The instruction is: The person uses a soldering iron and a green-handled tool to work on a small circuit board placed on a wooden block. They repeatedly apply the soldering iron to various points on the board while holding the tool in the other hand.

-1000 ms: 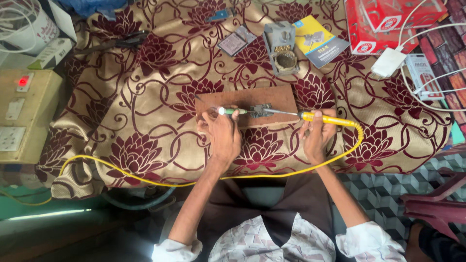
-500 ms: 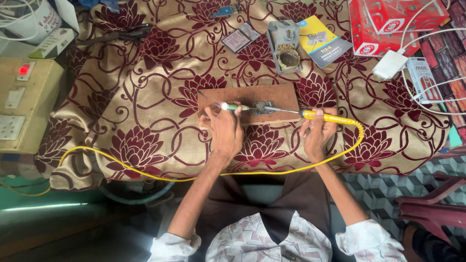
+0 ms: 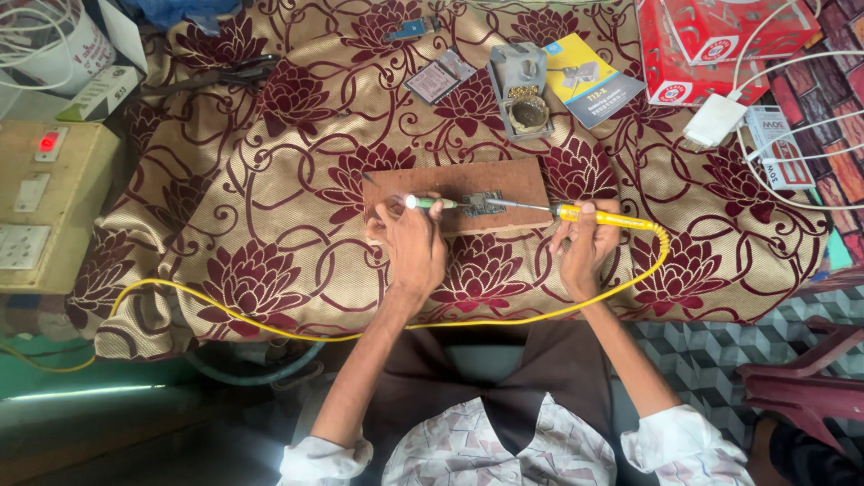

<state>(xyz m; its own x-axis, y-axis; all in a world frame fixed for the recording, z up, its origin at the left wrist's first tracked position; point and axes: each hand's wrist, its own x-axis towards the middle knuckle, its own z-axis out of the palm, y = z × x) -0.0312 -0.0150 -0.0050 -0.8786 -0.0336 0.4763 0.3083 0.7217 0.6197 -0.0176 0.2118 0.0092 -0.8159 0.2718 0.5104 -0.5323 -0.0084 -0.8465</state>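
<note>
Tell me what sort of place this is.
Likely a home electronics repair bench: a yellow soldering iron in the right hand, a small part on a wooden board, a switch box.

A home repair corner — a bench (image 3: 270, 207) under floral cloth carries a soldering iron (image 3: 598, 216), a wooden board (image 3: 504, 180), an iron stand (image 3: 522, 90) and red boxes (image 3: 711, 45) — with a switchboard (image 3: 40, 198) beside it.
</note>
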